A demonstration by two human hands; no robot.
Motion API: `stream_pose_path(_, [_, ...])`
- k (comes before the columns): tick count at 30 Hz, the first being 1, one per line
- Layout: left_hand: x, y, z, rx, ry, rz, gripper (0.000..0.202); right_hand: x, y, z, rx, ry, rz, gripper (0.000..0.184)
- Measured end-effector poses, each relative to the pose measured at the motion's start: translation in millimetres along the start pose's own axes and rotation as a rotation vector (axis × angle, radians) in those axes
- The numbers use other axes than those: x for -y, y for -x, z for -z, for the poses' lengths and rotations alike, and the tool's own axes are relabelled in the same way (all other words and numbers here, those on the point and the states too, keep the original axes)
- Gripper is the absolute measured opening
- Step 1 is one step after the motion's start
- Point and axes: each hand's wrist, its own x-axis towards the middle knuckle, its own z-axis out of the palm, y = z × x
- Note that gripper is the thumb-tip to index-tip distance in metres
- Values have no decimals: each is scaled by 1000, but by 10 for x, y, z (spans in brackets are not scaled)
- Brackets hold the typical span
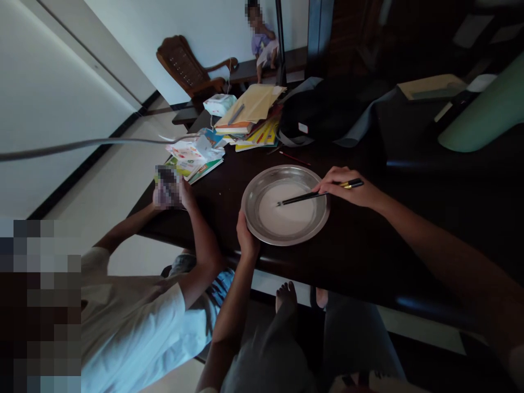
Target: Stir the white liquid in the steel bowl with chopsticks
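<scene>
A round, shallow metal basin [250, 221] stands on the dark table, with a smooth whitish layer [286, 221] covering its bottom. My left hand [247, 238] holds the basin's rim on its near left side. In my right hand [347, 186] is a pair of black chopsticks [301, 197] with gold bands near the thick ends. They slant down to the left over the basin, their tips at the whitish layer. Whether the tips dip into it or stay just above, I cannot tell.
A seated person [139, 316] on the left holds a blurred-out object. Behind the basin lie a stack of books and envelopes [251, 109], tissue packs [220, 103] and a black bag [327, 109]. A green bottle [483, 120] is at right. Another person [264, 43] sits farther back.
</scene>
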Motion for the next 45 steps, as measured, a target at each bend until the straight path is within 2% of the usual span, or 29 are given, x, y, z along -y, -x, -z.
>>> stream_pose_path(2, [-12,2,-5,-7,6,12,48,16,-3,63,-84,10,-43,29])
stream_pose_path(4, [-21,3,-4,-1,0,13,45,45,-2,104,-95,-18,-74,35])
stream_pose_path(7, [-26,8,4,6,-9,3,42,62,8,57,-10,-72,-57,37])
stream_pose_path(10, [-25,14,13,9,-23,-7,41,36,13,-25,44,-60,-7,28])
stream_pose_path(13, [-18,12,23,10,-37,0,42,29,8,4,-19,-2,-22,23])
stream_pose_path(16, [-8,4,33,3,-52,-13,43,62,9,79,-79,-13,-60,29])
stream_pose_path(19, [-2,-1,39,5,-56,-22,41,75,19,53,-13,-74,-58,34])
stream_pose_path(22, [1,-2,43,1,-62,-34,42,42,20,-24,53,-78,-5,27])
stream_pose_path(25, [11,-4,44,9,-73,-58,46,15,11,-4,-11,-25,12,23])
stream_pose_path(28, [27,-10,39,10,-75,-60,49,28,10,73,-95,-20,-26,30])
stream_pose_path(31, [54,-19,34,4,-61,-55,50,41,17,59,-29,-69,-24,35])
stream_pose_path(34, [100,-35,41,-5,-36,-39,50,22,19,-13,39,-53,13,28])
stream_pose_path(37, [146,-56,62,-5,-21,-42,49,8,14,6,-29,15,21,24])
stream_pose_path(40, [167,-67,83,27,-52,-99,44,27,13,88,-102,19,-26,32])
stream_pose_path(42, [169,-68,86,39,-66,-122,41,40,16,94,-74,-17,-39,38])
stream_pose_path(45, [167,-63,72,35,-40,-81,43,28,19,6,18,-57,0,34])
